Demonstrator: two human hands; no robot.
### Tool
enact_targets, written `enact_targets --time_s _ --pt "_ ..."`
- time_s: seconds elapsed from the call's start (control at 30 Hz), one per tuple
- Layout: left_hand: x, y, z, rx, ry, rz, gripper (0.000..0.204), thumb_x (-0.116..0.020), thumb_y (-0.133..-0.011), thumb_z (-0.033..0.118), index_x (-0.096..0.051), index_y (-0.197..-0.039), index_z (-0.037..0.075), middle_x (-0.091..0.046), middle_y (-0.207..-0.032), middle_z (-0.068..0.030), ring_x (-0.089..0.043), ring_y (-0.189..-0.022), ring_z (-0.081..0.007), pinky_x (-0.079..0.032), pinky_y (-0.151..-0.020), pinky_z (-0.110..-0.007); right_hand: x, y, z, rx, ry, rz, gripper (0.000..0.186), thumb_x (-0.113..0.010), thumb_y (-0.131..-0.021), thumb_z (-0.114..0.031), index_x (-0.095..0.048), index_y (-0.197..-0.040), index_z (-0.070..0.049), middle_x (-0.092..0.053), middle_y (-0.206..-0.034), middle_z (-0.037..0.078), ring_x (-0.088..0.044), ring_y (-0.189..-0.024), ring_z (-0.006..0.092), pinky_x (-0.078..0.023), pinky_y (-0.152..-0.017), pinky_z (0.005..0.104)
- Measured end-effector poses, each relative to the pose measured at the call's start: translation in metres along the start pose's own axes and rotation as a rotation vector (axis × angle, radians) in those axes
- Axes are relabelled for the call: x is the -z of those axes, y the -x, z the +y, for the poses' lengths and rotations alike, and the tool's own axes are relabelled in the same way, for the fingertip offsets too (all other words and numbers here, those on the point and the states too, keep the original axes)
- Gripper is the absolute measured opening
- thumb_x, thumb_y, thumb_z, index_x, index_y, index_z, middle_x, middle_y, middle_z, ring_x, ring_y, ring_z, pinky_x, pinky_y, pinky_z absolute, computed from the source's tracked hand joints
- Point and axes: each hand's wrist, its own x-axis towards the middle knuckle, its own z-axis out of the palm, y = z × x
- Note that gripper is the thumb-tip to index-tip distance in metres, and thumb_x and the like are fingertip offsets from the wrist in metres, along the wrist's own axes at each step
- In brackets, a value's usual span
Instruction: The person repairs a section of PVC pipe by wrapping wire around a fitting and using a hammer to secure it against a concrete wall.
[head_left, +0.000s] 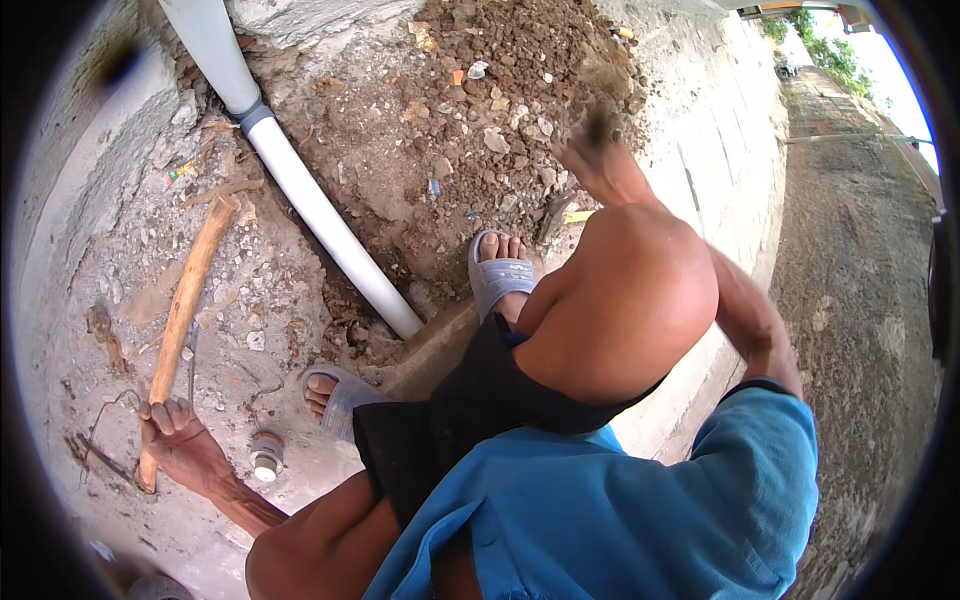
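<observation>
My left hand is at the lower left, its fingers curled round the lower part of a pale wooden handle that lies on the dusty ground. Beside that hand stands a small round container with a whitish top. My right hand reaches past my raised knee, over the heap of broken soil. It is smeared by motion, and a dark blur at its fingers cannot be made out. Close below it, partly hidden by my knee, lies a thing with a yellow part.
A white pipe with a grey joint runs down from the wall into a trench, near a concrete edge. My sandalled feet stand beside it. Bent wire and rubble lie at the left. A rough wall borders the left side.
</observation>
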Motion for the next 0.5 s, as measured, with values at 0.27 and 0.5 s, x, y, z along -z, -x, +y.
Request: enact_targets --time_s 0.27,0.5 --pt "-0.158 -0.060 -0.024 -0.021 -0.622 0.023 0.025 -0.057 -0.106 0.031 -0.058 -0.112 0.006 -0.060 -0.104 -0.0042 -0.058 -0.102 -0.0159 -0.046 -0.092 -0.033 -0.164 0.081 0.119 -0.439 -0.106 -0.137 0.037 -0.067 -0.095 -0.036 -0.068 -0.112 -0.003 -0.070 -0.092 0.023 -0.069 -0.088 0.0349 -0.053 -0.072 0.0456" --pt "-0.224 -0.123 0.007 -0.446 -1.188 -0.216 0.026 -0.065 -0.101 0.026 -0.065 -0.114 0.003 -0.062 -0.106 -0.0032 -0.057 -0.102 -0.0133 -0.046 -0.093 -0.031 -0.190 0.058 0.147 -0.212 0.115 0.059 0.042 -0.067 -0.093 -0.040 -0.064 -0.109 -0.001 -0.069 -0.091 0.026 -0.068 -0.088 0.0398 -0.053 -0.074 0.0482"
